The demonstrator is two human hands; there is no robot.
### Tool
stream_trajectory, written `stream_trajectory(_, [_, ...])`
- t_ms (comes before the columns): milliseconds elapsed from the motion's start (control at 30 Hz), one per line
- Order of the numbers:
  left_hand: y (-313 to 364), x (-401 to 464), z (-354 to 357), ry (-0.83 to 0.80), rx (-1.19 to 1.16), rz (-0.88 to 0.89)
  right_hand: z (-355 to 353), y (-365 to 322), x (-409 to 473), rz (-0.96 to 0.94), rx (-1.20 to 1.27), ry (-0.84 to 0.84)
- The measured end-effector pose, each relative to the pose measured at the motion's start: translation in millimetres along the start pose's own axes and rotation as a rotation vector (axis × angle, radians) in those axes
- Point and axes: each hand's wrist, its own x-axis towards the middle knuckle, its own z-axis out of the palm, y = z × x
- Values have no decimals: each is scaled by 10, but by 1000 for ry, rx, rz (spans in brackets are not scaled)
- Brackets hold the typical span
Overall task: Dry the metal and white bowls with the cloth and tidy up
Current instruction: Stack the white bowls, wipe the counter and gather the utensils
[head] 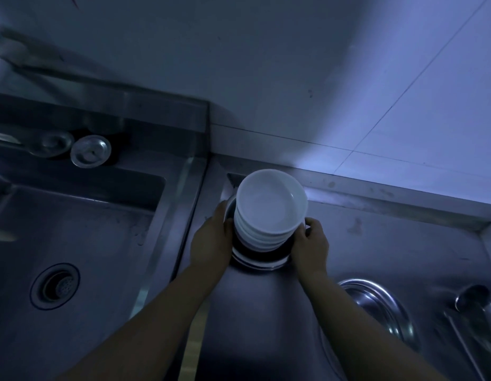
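Note:
A stack of several white bowls (270,204) stands inside a stack of metal bowls (259,261) on the steel counter (403,243), near its back left corner. My left hand (211,243) grips the left side of the metal stack, thumb over its rim. My right hand (310,244) grips the right side, fingers curled at the rim beside the white bowls. No cloth is in view.
A steel sink (82,243) with a round drain (55,285) lies to the left, and a round metal lid (90,151) rests on its back ledge. A metal pan lid (381,306) and ladles (478,303) lie on the counter at right. A tiled wall rises behind.

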Motion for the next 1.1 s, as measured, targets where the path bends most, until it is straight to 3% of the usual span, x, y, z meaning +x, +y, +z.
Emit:
stream_trajectory(300, [-8,260,-9,-12,-101,-123,148,-94,277,-10,10,-59])
stream_trajectory(567, [26,61,-80,22,-88,-90,-5,-62,72,30,47,-126])
stream_trajectory(700, [84,-415,-94,64,-33,9,-400,184,-371,-131,-108,-140])
stream_trajectory(867, [184,-997,9,-131,118,126,-1384,829,-1203,-402,-412,-143])
stream_trajectory(1100, [373,-1647,308,-399,187,288,-2849,1704,-2326,-383,-945,-87])
